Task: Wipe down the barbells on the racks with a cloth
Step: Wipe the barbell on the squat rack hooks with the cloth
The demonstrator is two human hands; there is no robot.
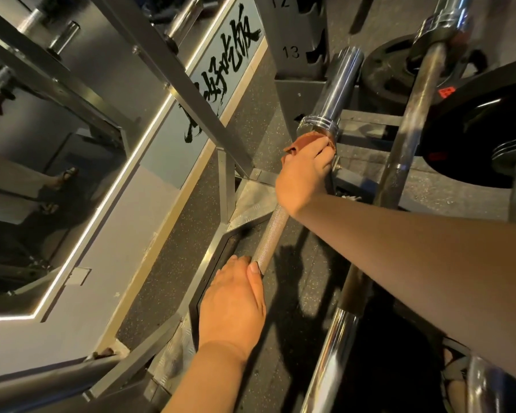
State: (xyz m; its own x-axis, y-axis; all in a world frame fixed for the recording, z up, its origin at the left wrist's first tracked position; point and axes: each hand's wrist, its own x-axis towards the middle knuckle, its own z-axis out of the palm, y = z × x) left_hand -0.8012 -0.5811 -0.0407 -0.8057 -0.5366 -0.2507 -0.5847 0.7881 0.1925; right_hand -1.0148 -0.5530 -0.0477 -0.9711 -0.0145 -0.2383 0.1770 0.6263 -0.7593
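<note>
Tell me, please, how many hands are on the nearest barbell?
2: the left hand grips the knurled shaft low down; the right hand, higher by the collar, holds the cloth against it.

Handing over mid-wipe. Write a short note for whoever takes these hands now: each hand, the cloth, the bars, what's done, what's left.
The left hand grips the knurled shaft of the barbell near its lower end.
The right hand holds the brown cloth around the same bar, just below the chrome collar.
Done: the picture does not show how much is wiped.
Left, probably: draw the cloth down the shaft, do the sleeve, then the second barbell to the right, beside the black plate.
</note>
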